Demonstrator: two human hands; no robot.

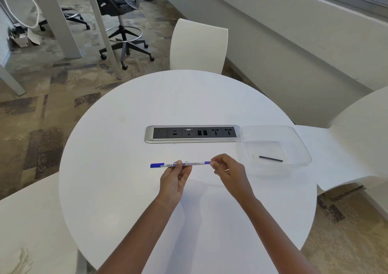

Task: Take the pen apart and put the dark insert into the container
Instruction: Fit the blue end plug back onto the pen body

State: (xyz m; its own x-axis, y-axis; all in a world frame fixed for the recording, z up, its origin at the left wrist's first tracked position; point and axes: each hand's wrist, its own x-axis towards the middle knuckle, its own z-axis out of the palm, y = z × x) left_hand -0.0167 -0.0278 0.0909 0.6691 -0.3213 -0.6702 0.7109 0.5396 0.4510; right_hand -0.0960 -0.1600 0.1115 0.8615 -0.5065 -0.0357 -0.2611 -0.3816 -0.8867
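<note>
A white-and-blue whiteboard pen [192, 164] is held level above the round white table [130, 189]. My left hand [175, 180] pinches its barrel near the middle. My right hand [227, 174] pinches the blue right end with its fingertips. The blue cap end sticks out to the left. To the right stands a clear plastic container [294, 135], and a thin dark insert [270, 159] lies flat on its bottom.
A grey power and data socket strip [192, 133] is set into the table behind the pen. White chairs stand at the far side [198, 47], at the right [357, 139] and at the near left [27, 221]. A black office chair [120, 11] stands farther back.
</note>
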